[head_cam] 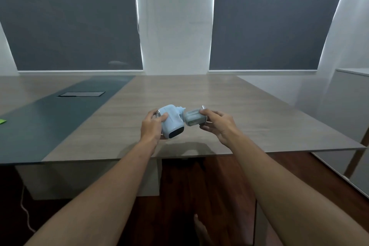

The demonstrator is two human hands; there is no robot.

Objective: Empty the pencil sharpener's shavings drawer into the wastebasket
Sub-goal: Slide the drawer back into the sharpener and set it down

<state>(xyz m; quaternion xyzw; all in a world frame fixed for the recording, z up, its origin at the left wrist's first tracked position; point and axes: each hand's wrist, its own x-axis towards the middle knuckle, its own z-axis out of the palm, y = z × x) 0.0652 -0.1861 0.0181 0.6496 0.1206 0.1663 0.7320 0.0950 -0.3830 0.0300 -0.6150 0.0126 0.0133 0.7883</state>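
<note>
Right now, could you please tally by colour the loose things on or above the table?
Light blue: 1, the sharpener body in the left hand
Grey-blue: 1, the shavings drawer in the right hand
Green: 1, a scrap at the table's left edge
Total: 3

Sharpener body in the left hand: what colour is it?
Light blue sharpener body, seen in the head view.

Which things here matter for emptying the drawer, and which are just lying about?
For the job: sharpener body in the left hand; shavings drawer in the right hand. No wastebasket in view.

Lying about: green item at the table edge; white cable on the floor.
</note>
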